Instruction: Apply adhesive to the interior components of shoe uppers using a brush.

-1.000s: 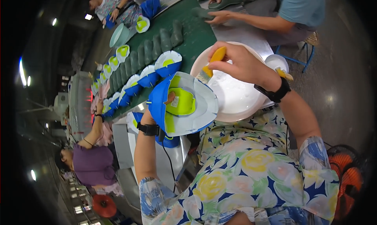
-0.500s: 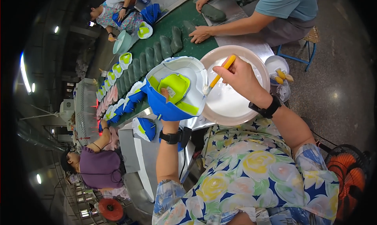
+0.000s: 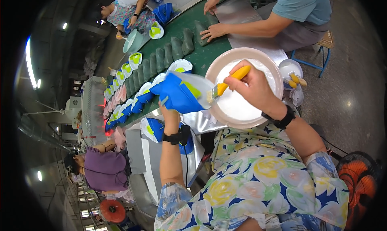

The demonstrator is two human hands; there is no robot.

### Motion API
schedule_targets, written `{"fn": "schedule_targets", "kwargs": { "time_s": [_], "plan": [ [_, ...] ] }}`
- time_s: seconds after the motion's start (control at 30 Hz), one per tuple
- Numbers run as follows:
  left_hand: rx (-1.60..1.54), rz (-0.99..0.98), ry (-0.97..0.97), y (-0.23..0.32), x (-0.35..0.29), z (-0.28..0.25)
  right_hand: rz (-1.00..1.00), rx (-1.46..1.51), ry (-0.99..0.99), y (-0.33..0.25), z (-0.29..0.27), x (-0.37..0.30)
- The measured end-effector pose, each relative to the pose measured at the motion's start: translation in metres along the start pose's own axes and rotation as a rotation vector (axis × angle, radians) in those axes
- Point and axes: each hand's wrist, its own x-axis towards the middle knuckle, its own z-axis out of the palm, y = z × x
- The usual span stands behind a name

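Brush (image 3: 230, 82) at two o'clock, and the right hand (image 3: 254, 88) has it in a closed grip, fingers wrapped round the yellow handle, bristles pointing to eight o'clock, right at the edge of a blue shoe upper (image 3: 180, 95); whether they touch it is too blurred to tell! That upper sits just off centre toward eleven, tilted, its white inside and lime lining turned toward three, and here's the left hand (image 3: 171, 116) holding it from its seven o'clock side, the fingers partly hidden by the fabric. Under the right hand, at two, a wide pinkish basin (image 3: 244, 51) carries white liquid (image 3: 238, 106), and beyond it, also at two, a small white bucket (image 3: 287, 66) has yellow-handled brushes (image 3: 296, 80) in it. Over to nine and up toward eleven, a line of blue-and-white uppers (image 3: 131, 107) runs along the green belt (image 3: 205, 55) beside dark green shoe forms (image 3: 165, 53). Another upper (image 3: 153, 129) lies at eight. Up at one, a co-worker's hand (image 3: 215, 32) rests by a dark form, and down at four stands an orange-bladed fan (image 3: 356, 174)
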Motion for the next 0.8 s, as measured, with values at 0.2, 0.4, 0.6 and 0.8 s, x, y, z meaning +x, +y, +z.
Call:
{"fn": "schedule_targets", "kwargs": {
  "time_s": [0.2,0.4,0.6,0.8],
  "plan": [
    [-0.380,-0.591,-0.246,0.000,-0.034,0.056,-0.412,-0.089,-0.116,-0.010,-0.002,0.003],
    [-0.463,-0.646,-0.258,-0.009,-0.044,0.078,-0.630,-0.095,-0.302,-0.011,0.028,0.008],
    [-0.345,-0.554,-0.165,-0.012,-0.050,0.082,-0.299,-0.281,-0.238,0.013,0.000,0.022],
    [-0.285,-0.441,-0.042,-0.011,-0.056,0.071,0.005,-0.352,-0.336,0.018,-0.015,0.020]
  ]
}}
